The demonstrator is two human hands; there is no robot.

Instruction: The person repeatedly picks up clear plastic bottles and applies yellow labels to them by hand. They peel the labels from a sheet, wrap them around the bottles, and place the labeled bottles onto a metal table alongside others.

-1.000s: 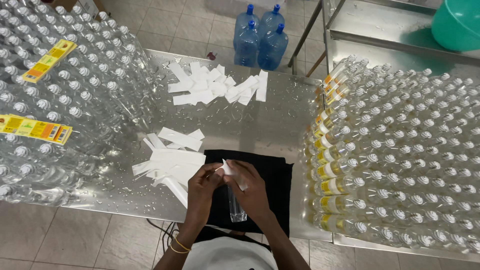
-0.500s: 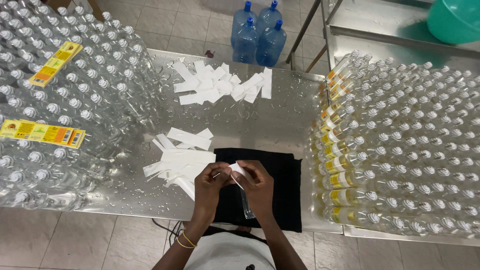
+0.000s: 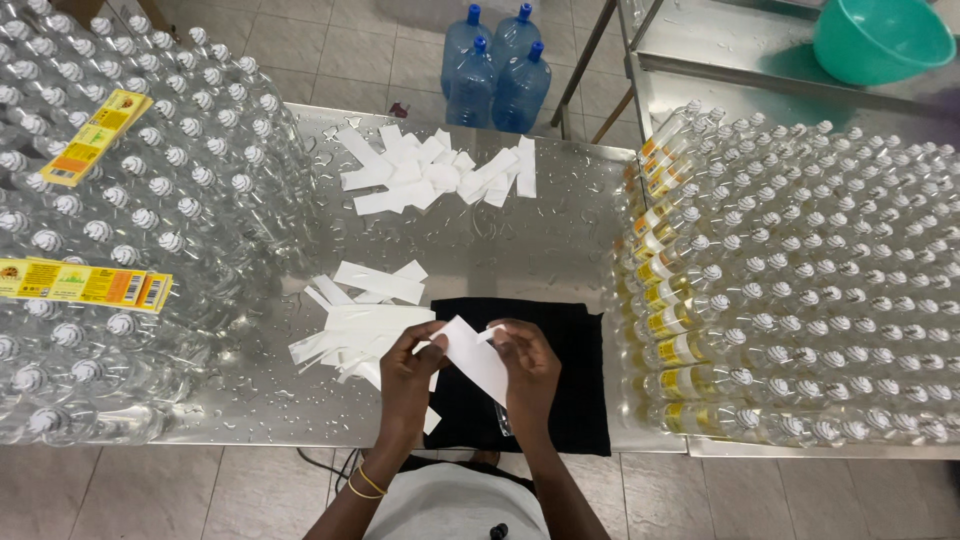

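My left hand (image 3: 407,378) and my right hand (image 3: 529,371) meet over a black cloth (image 3: 570,350) at the near edge of a wet steel table (image 3: 540,250). Between them they hold a white paper strip (image 3: 474,357), slanted from upper left to lower right. A small clear bottle (image 3: 503,420) shows just below my right hand, mostly hidden by it. A loose pile of white strips (image 3: 355,315) lies directly left of my left hand.
Several clear capped bottles (image 3: 130,200) crowd the table's left side, with yellow label sheets (image 3: 85,283) on top. Several labelled bottles of pale liquid (image 3: 800,280) fill the right side. Another heap of white strips (image 3: 440,170) lies at the far edge. Blue water jugs (image 3: 495,70) stand on the floor; a green bowl (image 3: 880,40) sits top right.
The view has shifted slightly. The white strip between my hands is now spread out longer and flatter; the small bottle is more hidden under my right hand.
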